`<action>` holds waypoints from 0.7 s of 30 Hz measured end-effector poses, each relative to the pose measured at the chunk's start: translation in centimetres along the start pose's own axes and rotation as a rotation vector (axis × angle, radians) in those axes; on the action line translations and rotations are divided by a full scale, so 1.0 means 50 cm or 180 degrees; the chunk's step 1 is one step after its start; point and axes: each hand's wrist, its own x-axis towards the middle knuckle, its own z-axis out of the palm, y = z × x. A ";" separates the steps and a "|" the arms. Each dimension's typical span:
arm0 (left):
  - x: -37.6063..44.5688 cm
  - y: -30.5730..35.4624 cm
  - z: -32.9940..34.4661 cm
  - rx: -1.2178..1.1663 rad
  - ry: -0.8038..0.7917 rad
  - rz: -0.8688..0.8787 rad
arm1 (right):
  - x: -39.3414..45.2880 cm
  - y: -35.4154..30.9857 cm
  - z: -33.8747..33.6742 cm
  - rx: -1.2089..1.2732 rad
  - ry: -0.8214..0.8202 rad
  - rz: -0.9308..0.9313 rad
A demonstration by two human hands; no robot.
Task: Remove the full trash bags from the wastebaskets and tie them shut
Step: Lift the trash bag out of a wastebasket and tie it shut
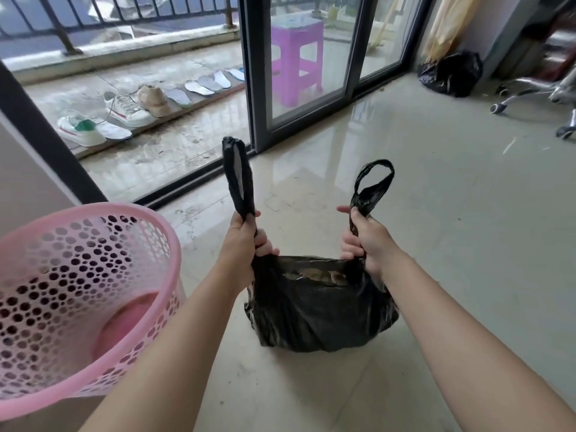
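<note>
Basket: pink perforated plastic wastebasket [78, 288], nearest left, looks bagless.
Bag: black plastic trash bag [318, 310] sits on the glossy tiled floor [452, 213], mouth open.
Left hand [243, 241]: fingers wrapped round the left handle loop [237, 176].
Right hand [364, 241]: fist clutching the right handle loop [372, 185].
Far corner: second black bag [452, 73], possibly tied.

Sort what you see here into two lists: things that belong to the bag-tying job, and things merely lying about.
Job: black trash bag on the floor, mouth open; left hand and right hand each gripping a handle; pink wastebasket.

Lying about: purple stool, white sneakers, insoles, another black bag.
</note>
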 end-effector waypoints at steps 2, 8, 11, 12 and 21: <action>0.002 -0.020 0.008 0.0510 -0.0076 -0.0307 | -0.005 0.003 0.009 -0.0703 -0.0318 0.0387; 0.020 -0.046 -0.026 0.0643 0.0331 -0.1024 | -0.004 0.010 0.015 -0.1420 -0.0195 -0.0025; 0.019 -0.051 -0.046 0.1015 0.0411 -0.1171 | -0.007 0.031 0.012 -0.1994 -0.0188 -0.0469; 0.017 -0.050 -0.047 0.1167 0.0356 -0.1219 | -0.007 0.034 0.014 -0.2363 -0.0160 -0.0630; 0.013 -0.013 -0.059 0.1103 -0.0419 -0.1314 | -0.013 0.038 0.058 -0.4374 -0.0644 -0.0815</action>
